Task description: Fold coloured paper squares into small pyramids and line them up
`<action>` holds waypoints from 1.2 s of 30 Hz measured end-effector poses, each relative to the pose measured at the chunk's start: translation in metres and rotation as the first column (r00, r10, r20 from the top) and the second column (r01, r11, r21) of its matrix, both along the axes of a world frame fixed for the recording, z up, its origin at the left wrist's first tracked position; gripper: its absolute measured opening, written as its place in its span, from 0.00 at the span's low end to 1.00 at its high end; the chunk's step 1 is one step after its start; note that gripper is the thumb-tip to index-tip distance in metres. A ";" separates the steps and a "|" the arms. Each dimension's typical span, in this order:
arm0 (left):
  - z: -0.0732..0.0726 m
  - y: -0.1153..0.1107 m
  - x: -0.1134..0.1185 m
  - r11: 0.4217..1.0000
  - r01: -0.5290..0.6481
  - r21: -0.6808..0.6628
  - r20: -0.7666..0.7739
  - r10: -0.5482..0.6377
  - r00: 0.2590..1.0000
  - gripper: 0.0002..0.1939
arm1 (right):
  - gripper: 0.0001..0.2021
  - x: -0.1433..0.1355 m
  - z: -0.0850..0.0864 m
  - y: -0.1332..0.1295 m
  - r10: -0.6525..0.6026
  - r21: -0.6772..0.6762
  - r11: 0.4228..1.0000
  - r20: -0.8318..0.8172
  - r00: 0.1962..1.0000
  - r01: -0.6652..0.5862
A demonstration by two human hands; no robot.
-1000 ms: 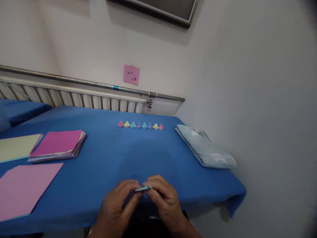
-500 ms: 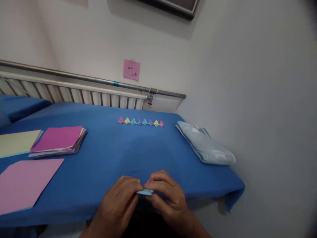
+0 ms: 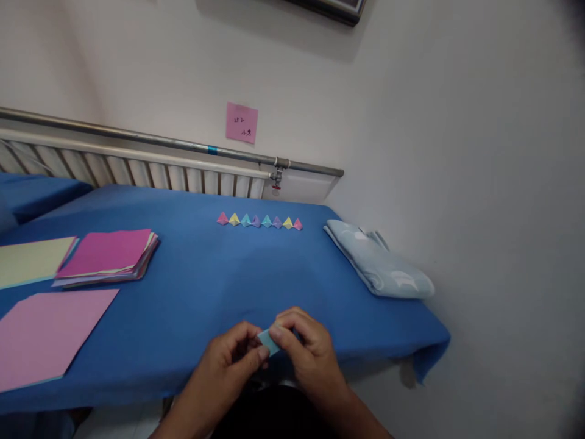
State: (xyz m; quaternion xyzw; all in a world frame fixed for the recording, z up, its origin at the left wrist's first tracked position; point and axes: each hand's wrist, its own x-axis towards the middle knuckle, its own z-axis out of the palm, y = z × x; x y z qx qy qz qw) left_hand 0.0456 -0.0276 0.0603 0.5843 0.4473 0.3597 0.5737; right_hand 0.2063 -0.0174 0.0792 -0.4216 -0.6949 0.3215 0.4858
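A small piece of folded light blue paper (image 3: 269,342) is pinched between my two hands, above the near edge of the blue-covered table (image 3: 192,286). My left hand (image 3: 233,360) is closed on its left, lower end, thumb on top. On the upper right part my right hand (image 3: 308,350) presses with thumb and fingers. The fingertips cover some of the paper. Farther back lies a row of several small folded paper pieces (image 3: 256,221) in pink, yellow, blue and purple.
On the left lie a stack of coloured paper (image 3: 109,253), yellow sheets (image 3: 31,262) and pink sheets (image 3: 55,335). A folded light blue cloth (image 3: 379,259) rests at the right edge. Behind the table are a radiator (image 3: 173,177), a pipe (image 3: 137,133) and a pink note (image 3: 242,122) on the wall.
The blue paper has turned from edge-on to showing its flat face. My left thumb now lies on top of it, and both hands have shifted their grip.
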 end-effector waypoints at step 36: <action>-0.010 0.002 0.008 0.993 -0.015 -0.118 -0.022 0.012 1.000 0.16 | 0.15 -0.004 -0.027 0.010 -0.029 -0.484 0.873 -0.162 0.986 -0.054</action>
